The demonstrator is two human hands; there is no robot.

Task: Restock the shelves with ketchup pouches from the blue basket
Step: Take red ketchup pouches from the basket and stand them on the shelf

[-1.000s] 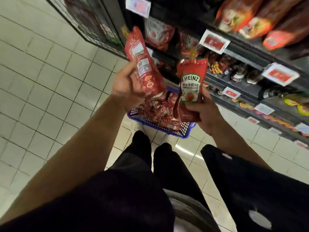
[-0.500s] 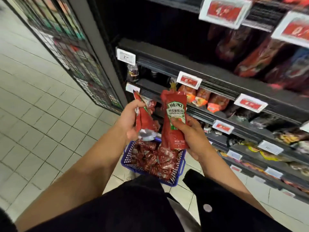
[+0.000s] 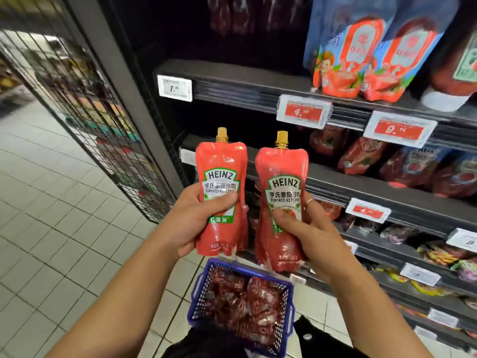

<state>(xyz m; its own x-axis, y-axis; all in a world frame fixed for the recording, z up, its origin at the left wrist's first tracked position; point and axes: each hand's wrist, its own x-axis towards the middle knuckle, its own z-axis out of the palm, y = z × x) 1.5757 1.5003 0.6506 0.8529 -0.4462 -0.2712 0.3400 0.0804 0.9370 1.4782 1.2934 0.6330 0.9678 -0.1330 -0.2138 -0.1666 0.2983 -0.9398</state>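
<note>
My left hand (image 3: 196,218) grips a red Heinz ketchup pouch (image 3: 222,161) upright, its gold cap on top and its label facing me. My right hand (image 3: 307,233) holds a second ketchup pouch (image 3: 282,166) the same way, right beside the first. Both pouches hang in front of the dark shelf (image 3: 361,187), at the height of its left, unlit section. On the floor below my hands stands the blue basket (image 3: 198,301), with several more red pouches inside it.
Other sauce pouches fill the shelves to the right, with price tags (image 3: 304,111) on the shelf edges. A black wire-mesh panel (image 3: 103,120) and a grey post bound the shelf unit on the left. White tiled floor (image 3: 51,228) stretches to the left.
Both hands have risen from just above the basket to shelf height. The left pouch has turned upright with its label toward me. The view has tilted up toward the shelves.
</note>
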